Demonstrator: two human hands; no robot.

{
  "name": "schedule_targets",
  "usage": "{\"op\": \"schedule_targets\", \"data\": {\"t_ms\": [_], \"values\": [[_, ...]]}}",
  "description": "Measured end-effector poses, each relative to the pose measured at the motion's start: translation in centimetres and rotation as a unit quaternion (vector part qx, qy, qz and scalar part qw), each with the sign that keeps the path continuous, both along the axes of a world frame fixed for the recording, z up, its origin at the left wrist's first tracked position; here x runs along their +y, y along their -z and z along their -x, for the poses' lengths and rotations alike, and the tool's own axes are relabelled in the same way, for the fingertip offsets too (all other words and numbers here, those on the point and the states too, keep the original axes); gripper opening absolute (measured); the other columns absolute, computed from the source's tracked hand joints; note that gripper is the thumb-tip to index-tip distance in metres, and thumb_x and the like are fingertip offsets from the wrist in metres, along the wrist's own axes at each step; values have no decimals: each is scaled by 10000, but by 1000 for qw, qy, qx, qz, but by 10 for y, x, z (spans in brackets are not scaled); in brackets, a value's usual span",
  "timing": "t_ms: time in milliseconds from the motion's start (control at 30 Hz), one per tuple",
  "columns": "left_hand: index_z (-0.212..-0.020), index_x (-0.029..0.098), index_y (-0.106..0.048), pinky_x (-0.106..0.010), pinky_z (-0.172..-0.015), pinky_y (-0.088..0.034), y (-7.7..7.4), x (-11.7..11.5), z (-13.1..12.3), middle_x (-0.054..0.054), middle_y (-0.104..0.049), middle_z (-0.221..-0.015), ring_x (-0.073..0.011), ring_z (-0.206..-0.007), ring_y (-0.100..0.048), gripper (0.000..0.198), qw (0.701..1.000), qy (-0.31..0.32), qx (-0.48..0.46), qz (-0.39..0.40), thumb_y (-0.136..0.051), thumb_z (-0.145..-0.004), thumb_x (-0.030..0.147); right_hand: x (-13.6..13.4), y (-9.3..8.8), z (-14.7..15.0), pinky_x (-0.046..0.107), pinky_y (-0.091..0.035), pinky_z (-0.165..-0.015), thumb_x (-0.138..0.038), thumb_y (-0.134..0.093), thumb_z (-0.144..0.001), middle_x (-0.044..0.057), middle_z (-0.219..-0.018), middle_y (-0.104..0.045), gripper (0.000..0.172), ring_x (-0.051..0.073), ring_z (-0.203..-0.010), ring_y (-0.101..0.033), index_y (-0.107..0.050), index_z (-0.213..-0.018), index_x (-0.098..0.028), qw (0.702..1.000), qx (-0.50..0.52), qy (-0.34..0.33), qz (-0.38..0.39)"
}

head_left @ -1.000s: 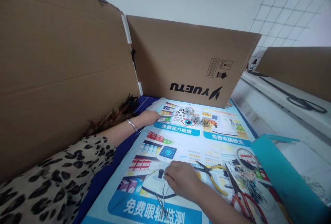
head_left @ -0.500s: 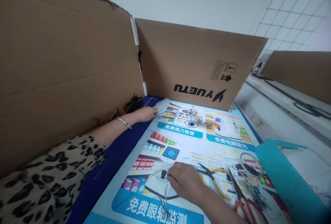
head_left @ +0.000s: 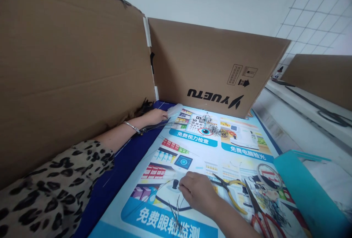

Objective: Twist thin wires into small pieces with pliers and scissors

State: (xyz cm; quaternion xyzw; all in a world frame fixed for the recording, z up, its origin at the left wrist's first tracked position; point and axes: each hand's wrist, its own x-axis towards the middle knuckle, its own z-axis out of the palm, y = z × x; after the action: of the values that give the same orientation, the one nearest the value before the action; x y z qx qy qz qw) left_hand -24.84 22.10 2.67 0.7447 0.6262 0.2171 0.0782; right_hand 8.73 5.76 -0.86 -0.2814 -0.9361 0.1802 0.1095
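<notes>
My left hand reaches to the far left edge of the printed mat, a metal bangle on its wrist. Its fingers are closed beside a clear plastic bag, and thin dark strands run by them; what they grip is hidden. My right hand rests low over the mat with thumb and fingers pinched together. Anything inside that pinch is too small to make out. Just left of and below it lie several thin wire pieces. Yellow-handled pliers and red-handled scissors lie to its right.
Cardboard panels stand upright along the left and back. Small tangled wire bundles lie on the far part of the mat. A wire coil and another wire tangle are at right, beside a teal box.
The view has shifted slightly, moving the scene a little to the right. My left hand has drawn back slightly from the plastic bag. My right hand keeps nearly the same place and pinch.
</notes>
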Motion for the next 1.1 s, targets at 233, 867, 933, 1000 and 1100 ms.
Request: {"op": "schedule_targets", "data": {"t_ms": [233,867,933,1000,1100], "values": [[-1036,149,-596,-382,-783,-497,1,0,8,-62,-612,-1061,-195,-902,-598,263,998,-16,-53,-5,-527,-865,338,0,4,0,230,-421,-694,-297,-415,-892,28,-850,-625,214,144,-789,-586,-616,-907,-226,1000,6,3,0],[-965,171,-518,-347,-754,-517,-28,-37,-14,-38,-647,-850,-127,-702,-632,237,869,-54,-461,-174,-454,-856,371,-1,-5,1,226,-413,-686,-288,-382,-915,35,-835,-617,249,138,-779,-574,-615,-876,-210,1000,-12,0,0],[-950,170,-529,-363,-778,-513,-8,-56,-21,-40,-660,-850,-142,-730,-641,232,863,-44,-479,-152,-488,-840,370,-1,-7,2,227,-411,-682,-290,-382,-915,39,-841,-619,252,139,-776,-574,-615,-870,-205,1000,-15,-1,1],[-898,164,-541,-378,-766,-516,13,-72,-26,-46,-670,-823,-163,-735,-648,226,861,-41,-492,-126,-517,-821,375,-1,-8,2,228,-408,-678,-288,-383,-914,39,-848,-621,252,140,-776,-574,-616,-872,-204,1000,-17,0,3],[-852,163,-542,-389,-733,-519,34,-83,-24,-50,-673,-794,-184,-727,-653,234,857,-47,-502,-103,-536,-804,392,-2,-8,2,226,-403,-674,-284,-384,-914,34,-848,-622,247,138,-775,-572,-616,-878,-207,1000,-16,3,7]]}}
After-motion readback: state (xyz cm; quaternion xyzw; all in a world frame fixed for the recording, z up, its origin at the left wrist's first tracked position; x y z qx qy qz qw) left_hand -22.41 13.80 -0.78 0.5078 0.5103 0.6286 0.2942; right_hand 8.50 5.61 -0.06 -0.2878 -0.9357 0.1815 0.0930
